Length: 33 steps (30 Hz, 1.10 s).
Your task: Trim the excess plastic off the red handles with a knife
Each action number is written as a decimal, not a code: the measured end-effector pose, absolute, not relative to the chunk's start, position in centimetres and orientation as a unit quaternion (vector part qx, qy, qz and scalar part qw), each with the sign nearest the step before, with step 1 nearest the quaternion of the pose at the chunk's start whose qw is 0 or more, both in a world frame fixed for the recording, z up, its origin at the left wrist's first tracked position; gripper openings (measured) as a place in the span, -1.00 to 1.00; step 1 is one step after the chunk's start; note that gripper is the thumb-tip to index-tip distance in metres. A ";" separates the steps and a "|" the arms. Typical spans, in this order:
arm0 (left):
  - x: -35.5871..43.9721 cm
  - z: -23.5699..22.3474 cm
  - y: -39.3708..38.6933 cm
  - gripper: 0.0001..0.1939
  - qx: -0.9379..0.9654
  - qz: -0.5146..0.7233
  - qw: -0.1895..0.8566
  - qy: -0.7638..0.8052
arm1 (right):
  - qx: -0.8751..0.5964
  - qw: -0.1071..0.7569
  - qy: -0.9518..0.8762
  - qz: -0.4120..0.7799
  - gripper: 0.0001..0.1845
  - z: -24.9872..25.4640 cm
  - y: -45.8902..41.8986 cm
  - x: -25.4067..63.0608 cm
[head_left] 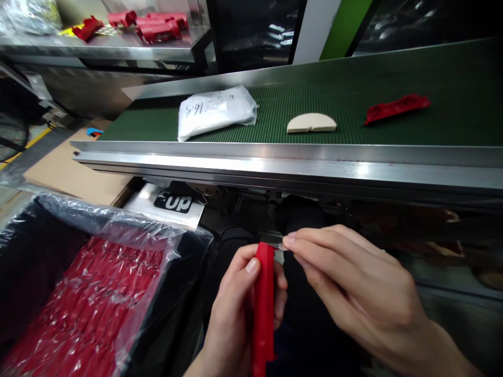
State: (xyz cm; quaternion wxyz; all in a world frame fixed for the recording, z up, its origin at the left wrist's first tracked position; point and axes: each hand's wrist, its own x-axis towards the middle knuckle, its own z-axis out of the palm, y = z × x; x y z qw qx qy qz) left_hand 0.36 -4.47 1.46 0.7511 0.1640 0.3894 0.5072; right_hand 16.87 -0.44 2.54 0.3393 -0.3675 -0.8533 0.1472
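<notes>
My left hand [236, 309] is wrapped round a long red plastic part [263, 309], held upright below the conveyor's edge. My right hand [353, 283] pinches a small thin metal blade [280, 245] at the top end of the red part, fingertips pressed together. The blade touches the part's upper tip. Both hands are low and near me, in front of the dark space under the belt.
A green conveyor belt [451, 94] with a steel rail [275, 162] carries a white powder bag [214, 111], a beige half-round piece [311, 123] and a red part [396, 107]. A plastic-lined bin [137, 230] of red parts stands lower left. More red parts [149, 23] lie on a back shelf.
</notes>
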 end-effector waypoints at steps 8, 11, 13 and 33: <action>0.2 1.2 -4.7 -0.78 0.153 0.505 0.758 0.385 | -0.362 0.326 -0.863 0.137 -0.61 2.5 -0.7 16.8; 0.1 1.2 -4.8 -0.78 0.140 0.497 0.768 0.379 | -0.358 0.325 -0.865 0.133 -0.61 2.6 -1.1 17.0; 0.0 1.2 -4.8 -0.80 0.130 0.497 0.772 0.375 | -0.355 0.322 -0.868 0.128 -0.61 2.6 -1.4 17.1; -1.1 1.4 -2.3 -0.83 0.078 0.527 0.783 0.322 | -0.324 0.256 -0.906 0.095 -0.70 2.9 -4.2 15.3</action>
